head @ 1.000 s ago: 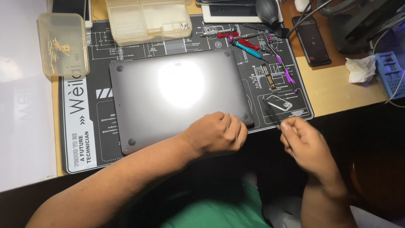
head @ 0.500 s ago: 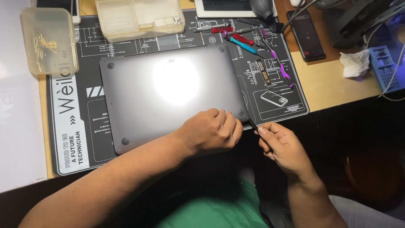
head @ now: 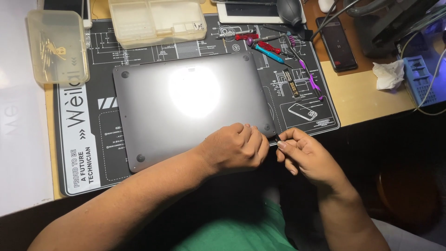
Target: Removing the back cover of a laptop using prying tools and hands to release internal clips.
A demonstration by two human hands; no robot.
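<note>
Nearest the camera, the left hand [head: 237,148] is curled into a loose fist, knuckles resting on the near right corner of the laptop [head: 193,104]. Just beside it, the right hand [head: 304,155] has thumb and forefinger pressed together on a thin dark tool [head: 277,139]; only its tip shows, touching the laptop's edge at that same corner. What kind of tool it is cannot be told.

The laptop lies shut and bottom-up, a grey slab with round feet near its corners, on a black repair mat [head: 93,153] printed with white diagrams. Its long axis runs left to right, slightly tilted so the right end sits farther away than the left. One long edge faces the person.

Beyond it on the mat, toward the right, lie screwdrivers [head: 260,45] with red and blue handles and purple tweezers [head: 310,80]. At the far edge sit a clear parts box [head: 155,21], a smaller clear box [head: 58,46] at the far left, a tablet [head: 251,10] and a dark phone [head: 338,44]. A crumpled tissue [head: 388,74] lies on the wooden desk [head: 367,100].
</note>
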